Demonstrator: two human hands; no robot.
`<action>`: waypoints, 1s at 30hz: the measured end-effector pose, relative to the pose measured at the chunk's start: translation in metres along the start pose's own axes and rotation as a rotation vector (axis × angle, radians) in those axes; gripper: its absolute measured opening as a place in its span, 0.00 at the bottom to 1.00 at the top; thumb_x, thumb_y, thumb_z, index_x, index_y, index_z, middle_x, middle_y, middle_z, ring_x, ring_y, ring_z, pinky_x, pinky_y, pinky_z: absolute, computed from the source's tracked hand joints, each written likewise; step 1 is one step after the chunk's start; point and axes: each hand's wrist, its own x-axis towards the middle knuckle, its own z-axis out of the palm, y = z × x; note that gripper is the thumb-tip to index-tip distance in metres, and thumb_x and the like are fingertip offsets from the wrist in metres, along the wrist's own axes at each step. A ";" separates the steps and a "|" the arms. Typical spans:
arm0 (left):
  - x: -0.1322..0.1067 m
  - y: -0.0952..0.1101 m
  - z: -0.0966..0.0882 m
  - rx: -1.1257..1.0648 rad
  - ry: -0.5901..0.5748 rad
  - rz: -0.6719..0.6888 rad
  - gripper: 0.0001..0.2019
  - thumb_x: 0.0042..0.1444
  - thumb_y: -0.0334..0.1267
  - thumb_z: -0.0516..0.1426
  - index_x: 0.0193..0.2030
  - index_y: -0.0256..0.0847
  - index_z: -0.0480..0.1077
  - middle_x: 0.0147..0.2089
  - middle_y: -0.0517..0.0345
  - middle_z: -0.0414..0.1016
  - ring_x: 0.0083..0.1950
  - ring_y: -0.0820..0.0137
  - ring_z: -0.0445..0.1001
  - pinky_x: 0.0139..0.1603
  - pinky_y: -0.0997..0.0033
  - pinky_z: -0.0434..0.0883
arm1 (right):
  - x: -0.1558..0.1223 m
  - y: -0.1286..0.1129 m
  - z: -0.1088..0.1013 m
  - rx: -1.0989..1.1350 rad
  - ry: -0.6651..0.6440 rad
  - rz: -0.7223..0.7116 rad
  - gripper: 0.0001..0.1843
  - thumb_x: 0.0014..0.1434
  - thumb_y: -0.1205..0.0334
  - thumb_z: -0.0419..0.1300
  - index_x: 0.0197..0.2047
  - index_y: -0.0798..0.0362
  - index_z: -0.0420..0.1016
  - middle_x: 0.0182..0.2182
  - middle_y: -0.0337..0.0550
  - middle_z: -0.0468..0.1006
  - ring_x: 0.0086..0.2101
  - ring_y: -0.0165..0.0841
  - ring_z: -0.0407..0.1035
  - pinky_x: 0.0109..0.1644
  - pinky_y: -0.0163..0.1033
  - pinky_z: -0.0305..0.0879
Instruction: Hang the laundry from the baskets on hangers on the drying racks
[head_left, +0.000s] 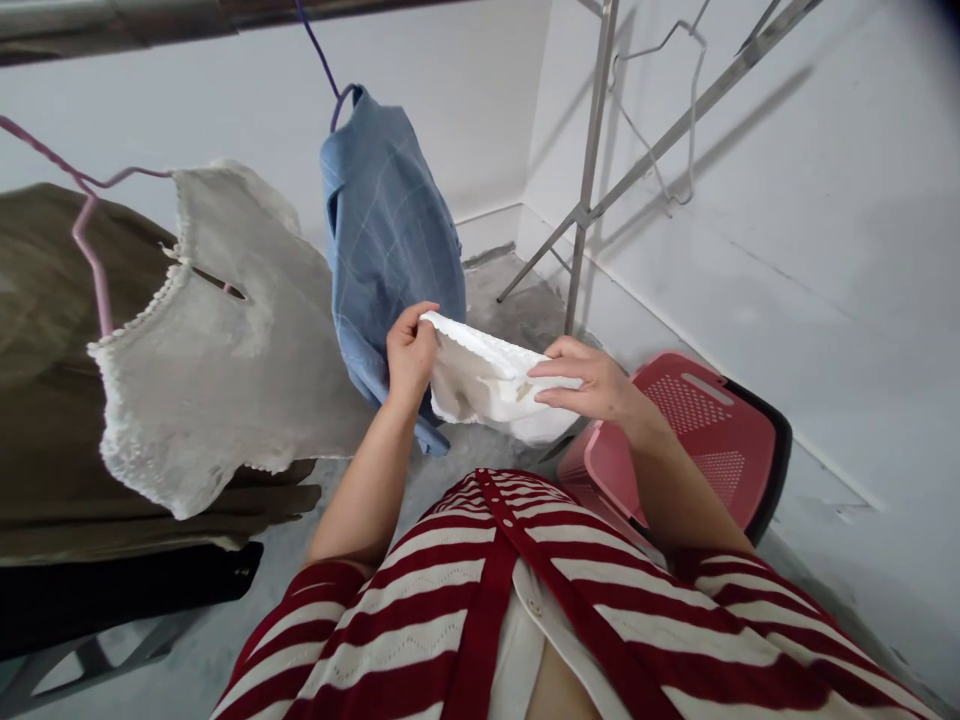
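Observation:
A crumpled white cloth garment [487, 385] with a scalloped edge is stretched between my two hands. My left hand [410, 352] pinches its upper left edge, just in front of a hanging blue checked shirt [386, 240]. My right hand [592, 380] lies across the cloth's right end, with its fingers over the fabric. Behind my right wrist stands a red plastic basket [705, 440], partly hidden by my arm.
A cream knit top [217, 340] on a pink hanger [91, 250] hangs at left over an olive garment [60, 300], with a black garment [112, 590] below. A metal drying rack [589, 170] stands in the corner against white walls [825, 200], above a grey concrete floor [510, 300].

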 end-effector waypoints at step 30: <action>-0.037 -0.064 0.009 0.257 -0.538 -0.449 0.05 0.48 0.36 0.54 0.29 0.40 0.70 0.21 0.61 0.69 0.22 0.72 0.69 0.23 0.74 0.65 | 0.025 0.005 -0.027 0.110 0.631 0.235 0.12 0.59 0.47 0.55 0.34 0.45 0.65 0.20 0.36 0.63 0.19 0.28 0.60 0.20 0.37 0.57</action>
